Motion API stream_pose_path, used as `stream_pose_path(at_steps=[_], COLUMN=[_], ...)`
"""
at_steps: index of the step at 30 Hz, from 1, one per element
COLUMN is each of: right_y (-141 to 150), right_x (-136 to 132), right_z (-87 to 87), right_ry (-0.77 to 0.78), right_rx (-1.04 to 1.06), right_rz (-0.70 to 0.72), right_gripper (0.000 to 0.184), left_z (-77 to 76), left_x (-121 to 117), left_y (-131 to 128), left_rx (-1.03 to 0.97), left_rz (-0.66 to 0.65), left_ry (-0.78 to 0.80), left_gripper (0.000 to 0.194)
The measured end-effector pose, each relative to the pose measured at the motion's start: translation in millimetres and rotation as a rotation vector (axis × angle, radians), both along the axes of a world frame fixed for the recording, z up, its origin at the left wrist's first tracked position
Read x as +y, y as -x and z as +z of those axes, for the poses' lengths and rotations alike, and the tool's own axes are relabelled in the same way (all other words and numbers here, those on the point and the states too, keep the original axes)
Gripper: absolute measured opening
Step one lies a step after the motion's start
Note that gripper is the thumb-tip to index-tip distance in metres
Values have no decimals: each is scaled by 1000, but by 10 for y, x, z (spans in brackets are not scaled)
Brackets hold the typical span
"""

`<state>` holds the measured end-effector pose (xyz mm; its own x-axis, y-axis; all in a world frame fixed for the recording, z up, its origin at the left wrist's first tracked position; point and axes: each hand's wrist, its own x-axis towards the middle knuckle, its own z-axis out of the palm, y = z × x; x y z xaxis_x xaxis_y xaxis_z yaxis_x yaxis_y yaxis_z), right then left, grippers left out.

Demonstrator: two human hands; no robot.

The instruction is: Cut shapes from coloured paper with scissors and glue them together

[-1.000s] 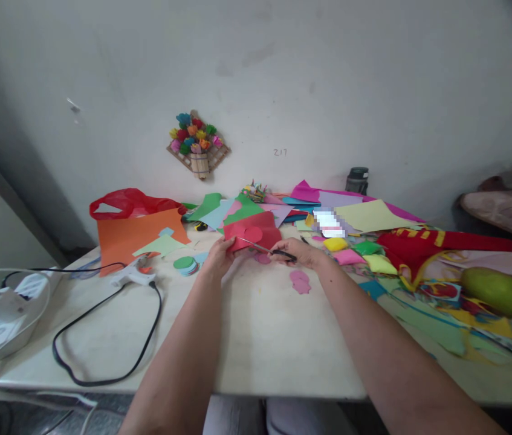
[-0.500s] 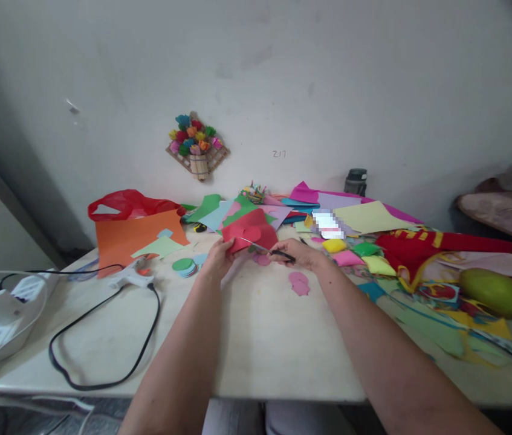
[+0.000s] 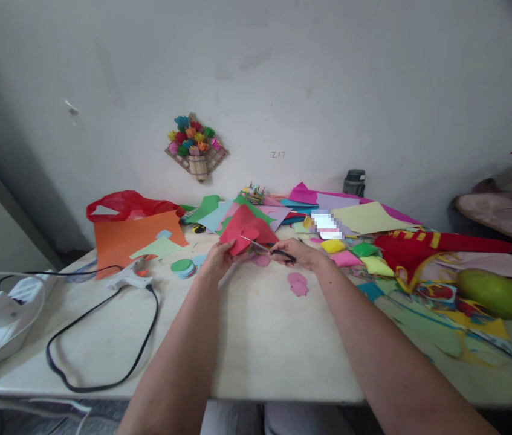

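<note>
Red paper [image 3: 242, 222] newly corner-up

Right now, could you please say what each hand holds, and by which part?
The left hand holds the red paper by its near left edge; the right hand holds the scissors by the black handle.

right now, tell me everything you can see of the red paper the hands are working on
The red paper is a plain, matte sheet that looks like thin card. It is tilted, with one corner pointing toward the wall, and a rounded flap shows near its middle. The left hand pinches its near left part, while the scissors in the right hand reach across it, blades at the flap. A green sheet shows behind it. Its underside is hidden.
</note>
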<state>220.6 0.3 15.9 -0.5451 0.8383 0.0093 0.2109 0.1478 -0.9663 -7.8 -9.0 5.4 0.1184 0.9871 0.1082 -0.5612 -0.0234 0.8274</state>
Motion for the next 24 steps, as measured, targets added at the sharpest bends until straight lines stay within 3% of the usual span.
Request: stream_pose_path(at_steps=[8,24], right_y=[-35,-58], right_x=[75,16], right_z=[-71,-25], right_ry=[-8,20], right_rx=[0,-33], right_rz=[46,91], right_gripper=[30,26], left_z=[17,13], left_x=[-36,-52], left_y=[-4,28], left_rx=[88,153], left_rz=[-40,-88], left_ry=[-25,-6], left_gripper=[27,14])
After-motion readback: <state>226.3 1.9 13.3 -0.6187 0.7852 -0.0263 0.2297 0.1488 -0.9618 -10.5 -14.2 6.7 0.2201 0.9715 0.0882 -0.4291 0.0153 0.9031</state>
